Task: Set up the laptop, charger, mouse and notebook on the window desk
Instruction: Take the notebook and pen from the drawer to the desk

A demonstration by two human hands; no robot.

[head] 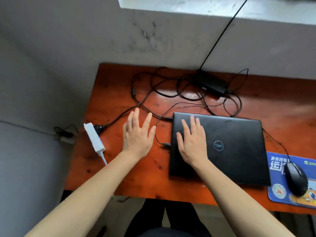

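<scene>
Your right hand (192, 142) lies flat on the closed laptop (220, 147) to steady it; your left hand (137, 134) hovers spread, holding nothing.

Laptop (236, 156) lid — round "DELL" logo, seen upside down. Mouse pad (275, 177) — white Chinese print "发货找车", large "运" beneath.

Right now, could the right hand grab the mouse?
Probably yes. The right hand lies flat on the closed laptop, and the mouse sits on the mouse pad just past the laptop's right edge. Only the flat lid lies between.
</scene>
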